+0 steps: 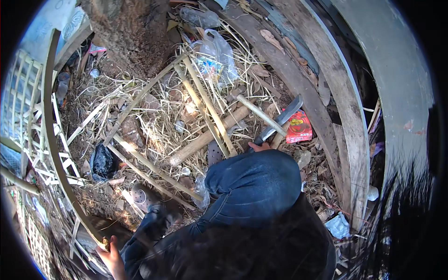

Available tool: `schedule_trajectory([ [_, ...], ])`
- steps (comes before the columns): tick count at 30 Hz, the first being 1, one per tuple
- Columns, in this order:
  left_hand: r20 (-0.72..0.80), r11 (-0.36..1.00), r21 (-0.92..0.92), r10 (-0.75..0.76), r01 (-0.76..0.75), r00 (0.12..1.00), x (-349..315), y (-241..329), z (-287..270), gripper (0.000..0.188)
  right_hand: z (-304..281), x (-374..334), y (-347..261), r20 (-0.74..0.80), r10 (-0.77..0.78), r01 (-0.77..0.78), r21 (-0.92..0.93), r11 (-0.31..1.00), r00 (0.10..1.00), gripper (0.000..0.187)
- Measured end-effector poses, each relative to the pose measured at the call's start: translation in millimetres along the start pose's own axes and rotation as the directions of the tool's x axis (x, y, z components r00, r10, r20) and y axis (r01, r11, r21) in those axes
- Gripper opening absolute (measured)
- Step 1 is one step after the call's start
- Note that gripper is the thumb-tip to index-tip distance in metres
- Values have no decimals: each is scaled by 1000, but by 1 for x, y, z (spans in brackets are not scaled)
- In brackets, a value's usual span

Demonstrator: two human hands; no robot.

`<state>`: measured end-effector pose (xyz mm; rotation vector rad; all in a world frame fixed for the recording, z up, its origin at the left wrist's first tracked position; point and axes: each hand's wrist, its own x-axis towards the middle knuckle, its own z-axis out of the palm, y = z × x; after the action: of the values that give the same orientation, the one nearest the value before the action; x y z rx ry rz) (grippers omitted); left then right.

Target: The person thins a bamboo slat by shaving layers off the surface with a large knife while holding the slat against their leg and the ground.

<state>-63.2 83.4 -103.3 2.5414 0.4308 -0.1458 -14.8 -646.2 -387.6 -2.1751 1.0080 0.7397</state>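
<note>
My left hand [112, 259], low on the left, is closed around the near end of a long bamboo strip [48, 112]. From there the strip rises along the left side and looks curved in this view. Beside my bent right knee, my right hand [260, 147] shows only in part; its fingers are wrapped at the dark handle of a machete [285, 116]. The blade points away to the upper right. A pale stick [259, 112] crosses in front of the blade. Ahead of my knees lies a folded bamboo strip [148, 87], bent into an open frame shape over the shavings.
A thick round bamboo piece [200, 142] lies on ground littered with shavings. Beyond stands a tree trunk [130, 37]. Woven bamboo lattice [28, 102] is at the left, long planks [326, 60] at the right. A red packet [298, 127] and black plastic bag [105, 162] lie about.
</note>
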Motion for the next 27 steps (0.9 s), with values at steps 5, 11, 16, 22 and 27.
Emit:
schedule_trajectory([
  [5, 305, 864, -367, -239, 345, 922, 31, 158, 17, 21, 2, -10, 10, 1, -120, 117, -237, 964, 993, 54],
  [11, 503, 727, -569, -61, 383, 862, 41, 218, -9, 27, -18, -33, 6, -104, -82, 52, -267, 962, 991, 52],
  [16, 599, 678, -535, -116, 504, 792, 32, 206, -10, 41, -48, -59, 1, -233, -110, 38, -295, 955, 966, 51],
  [22, 521, 562, -730, 88, 390, 849, 20, 218, -15, 47, -90, -105, -1, -415, -176, 36, -323, 946, 893, 50],
  [27, 586, 633, -656, 85, 411, 806, 15, 215, -17, 46, -147, -158, -31, -596, -301, 81, -366, 927, 744, 49],
])
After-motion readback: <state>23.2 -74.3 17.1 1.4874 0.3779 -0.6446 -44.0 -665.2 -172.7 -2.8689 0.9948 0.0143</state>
